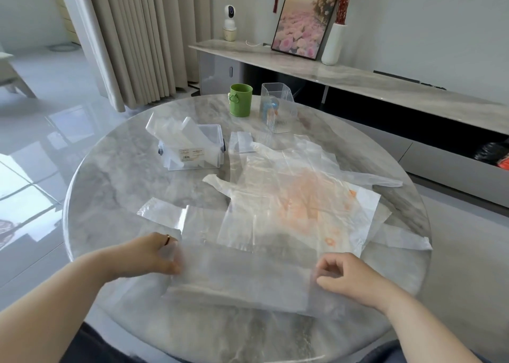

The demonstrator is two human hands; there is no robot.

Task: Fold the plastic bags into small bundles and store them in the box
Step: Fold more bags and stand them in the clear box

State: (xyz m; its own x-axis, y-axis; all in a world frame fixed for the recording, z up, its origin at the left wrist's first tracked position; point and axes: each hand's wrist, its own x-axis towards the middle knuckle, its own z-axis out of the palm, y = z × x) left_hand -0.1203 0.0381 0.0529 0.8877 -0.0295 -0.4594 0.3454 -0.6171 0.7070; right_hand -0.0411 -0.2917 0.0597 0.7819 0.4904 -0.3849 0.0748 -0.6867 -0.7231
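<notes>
Here, both hands pinch one clear plastic bag (242, 277) spread at the counter's (115, 175) near edge: left hand (154, 255) fingers closed on its left side, right hand (344, 276) fingers closed on its right. More bags (297, 197) lie flat behind it. The box (192, 149) stands farther back, left, open, with bags inside.

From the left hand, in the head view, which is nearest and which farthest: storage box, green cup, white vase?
From the left hand:
1. Storage box, on the table beyond the hand.
2. Green cup, near the table's far edge.
3. White vase, on the shelf behind.
</notes>
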